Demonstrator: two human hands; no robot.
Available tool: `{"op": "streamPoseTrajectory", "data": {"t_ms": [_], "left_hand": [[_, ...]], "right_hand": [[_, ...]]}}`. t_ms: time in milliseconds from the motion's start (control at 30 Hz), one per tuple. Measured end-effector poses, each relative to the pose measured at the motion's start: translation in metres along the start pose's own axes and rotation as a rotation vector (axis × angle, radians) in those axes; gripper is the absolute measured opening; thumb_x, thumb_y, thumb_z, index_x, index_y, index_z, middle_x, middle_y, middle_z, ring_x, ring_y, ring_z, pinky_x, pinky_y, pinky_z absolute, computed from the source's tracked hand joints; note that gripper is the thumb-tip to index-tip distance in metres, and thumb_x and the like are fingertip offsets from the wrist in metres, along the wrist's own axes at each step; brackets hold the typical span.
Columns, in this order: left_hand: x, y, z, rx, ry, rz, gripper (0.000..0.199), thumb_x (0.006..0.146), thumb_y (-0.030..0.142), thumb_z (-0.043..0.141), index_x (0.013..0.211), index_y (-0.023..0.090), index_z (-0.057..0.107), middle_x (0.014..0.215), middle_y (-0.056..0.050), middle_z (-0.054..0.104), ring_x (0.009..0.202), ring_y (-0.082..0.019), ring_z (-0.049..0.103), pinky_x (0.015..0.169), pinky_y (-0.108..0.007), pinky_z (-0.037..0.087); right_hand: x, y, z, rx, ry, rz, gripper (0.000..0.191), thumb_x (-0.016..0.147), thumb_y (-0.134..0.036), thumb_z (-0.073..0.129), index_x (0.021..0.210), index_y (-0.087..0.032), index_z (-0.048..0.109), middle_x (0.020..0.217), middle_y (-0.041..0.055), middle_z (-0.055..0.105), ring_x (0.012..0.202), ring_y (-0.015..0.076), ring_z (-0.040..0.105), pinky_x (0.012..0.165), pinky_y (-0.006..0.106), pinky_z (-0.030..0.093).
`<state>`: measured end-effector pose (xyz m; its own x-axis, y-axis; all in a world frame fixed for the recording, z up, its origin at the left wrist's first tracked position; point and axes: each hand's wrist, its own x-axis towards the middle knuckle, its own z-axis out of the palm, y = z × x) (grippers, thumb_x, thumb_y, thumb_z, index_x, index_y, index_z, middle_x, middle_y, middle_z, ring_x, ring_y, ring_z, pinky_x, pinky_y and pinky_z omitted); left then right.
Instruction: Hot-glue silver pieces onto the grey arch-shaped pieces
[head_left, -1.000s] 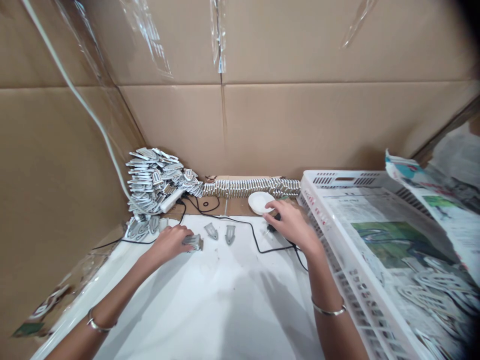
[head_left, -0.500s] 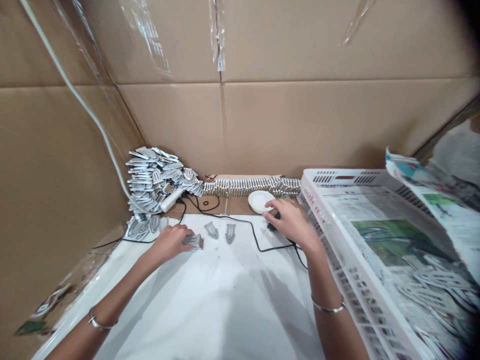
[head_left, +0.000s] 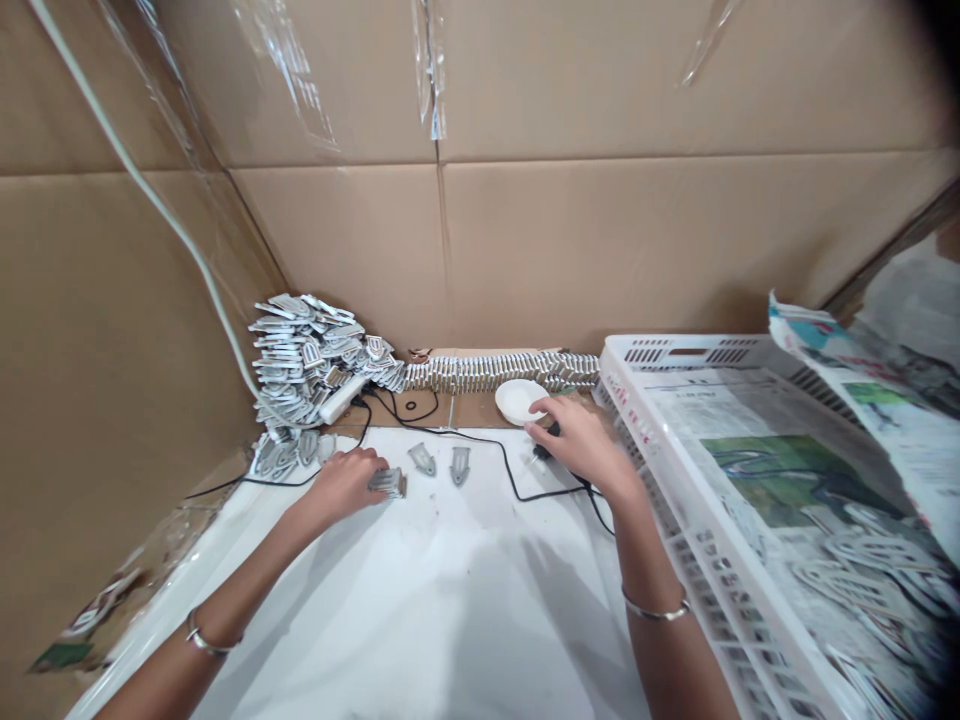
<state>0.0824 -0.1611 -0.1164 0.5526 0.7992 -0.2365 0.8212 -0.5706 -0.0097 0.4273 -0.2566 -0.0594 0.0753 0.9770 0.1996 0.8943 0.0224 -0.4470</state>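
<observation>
My left hand [head_left: 346, 486] is closed around one end of a small stack of flat grey pieces [head_left: 388, 483] on the white tabletop. Two single grey pieces, rounded at one end, lie just right of it: one tilted piece [head_left: 422, 459] and one straighter piece [head_left: 460, 466]. My right hand [head_left: 574, 436] is beside a shallow white dish [head_left: 521, 402], thumb and index finger apart, the index fingertip at the dish's rim. Partly hidden under that hand is a black-handled tool [head_left: 548, 446] with a thin tip; I cannot make out its kind.
A large heap of similar pieces [head_left: 300, 350] is at the back left, behind a white power strip [head_left: 343, 398]. A long row of pieces [head_left: 495, 372] lines the cardboard wall [head_left: 525, 250]. A black cable [head_left: 510, 470] crosses the table. At right stands a white plastic crate [head_left: 656, 490] with newspaper and pieces.
Almost nothing differs. The view has shifted very slightly; both hands keep their places, the left at the stack and the right beside the dish.
</observation>
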Motion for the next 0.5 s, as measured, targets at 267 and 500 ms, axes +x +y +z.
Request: {"op": "streamPoseTrajectory", "data": {"t_ms": [267,500], "left_hand": [[0.0008,0.0023,-0.003,0.028,-0.014,0.014,0.025,0.078,0.028,0.065,0.101,0.021,0.072,0.107,-0.012,0.068,0.106,-0.032,0.063,0.086,-0.039,0.042],[0.0008,0.0042,-0.0039,0.043,-0.027,0.0,0.026,0.079,0.028,0.065,0.102,0.021,0.072,0.108,-0.011,0.069,0.104,-0.03,0.063,0.087,-0.038,0.043]], "right_hand": [[-0.0001,-0.0005,-0.0008,-0.008,0.002,0.009,0.02,0.09,-0.032,0.051,0.103,-0.022,0.063,0.112,0.0061,0.067,0.108,0.025,0.058,0.093,0.038,0.04],[0.0001,-0.0015,-0.0011,-0.009,-0.009,0.018,0.02,0.091,-0.031,0.052,0.104,-0.022,0.064,0.114,0.0061,0.067,0.108,0.0249,0.059,0.092,0.037,0.041]]}}
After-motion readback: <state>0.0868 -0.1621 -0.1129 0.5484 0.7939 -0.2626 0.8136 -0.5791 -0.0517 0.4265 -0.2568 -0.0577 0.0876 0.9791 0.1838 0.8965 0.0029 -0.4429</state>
